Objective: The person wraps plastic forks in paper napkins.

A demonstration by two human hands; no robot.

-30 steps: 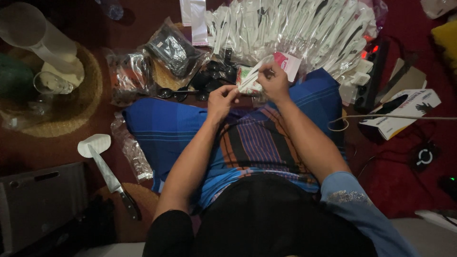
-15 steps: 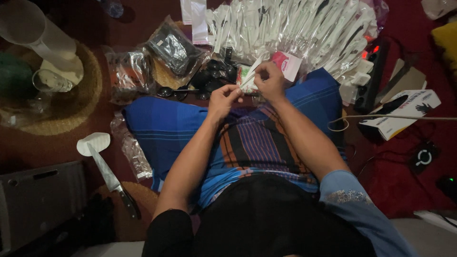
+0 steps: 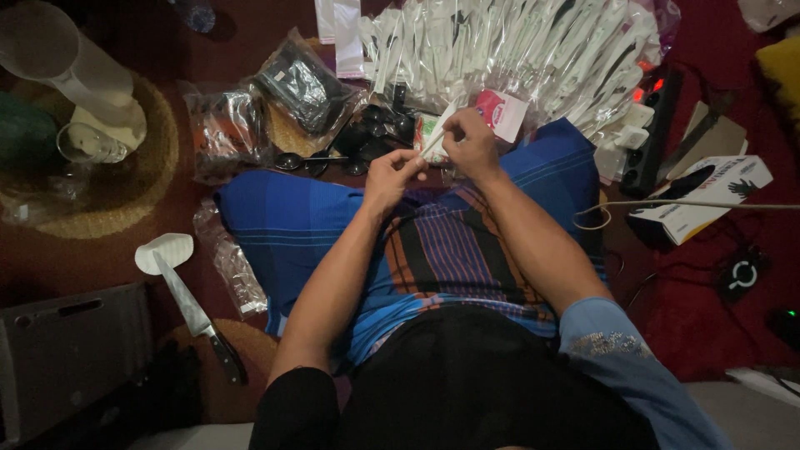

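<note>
My left hand [image 3: 390, 177] and my right hand [image 3: 472, 146] meet above a blue striped cloth [image 3: 433, 242] on my lap. Both pinch a slim white packet [image 3: 435, 140], which slants up to the right between them. A small red and white sachet [image 3: 501, 113] lies just past my right hand. Behind it spreads a big heap of clear wrapped white plastic cutlery [image 3: 508, 50]. Several loose black spoons [image 3: 367, 137] lie to the left of my hands.
A kitchen knife [image 3: 196, 315] lies on the floor at left beside a white scoop-shaped piece [image 3: 164, 252]. Clear bags [image 3: 275, 100] sit at the back left, a glass [image 3: 87, 143] on a woven mat. A power strip [image 3: 652, 133] and a printed box [image 3: 708, 196] are right.
The hands have shifted slightly; the white packet stays held between them, tilted a little differently. Nothing else has moved.
</note>
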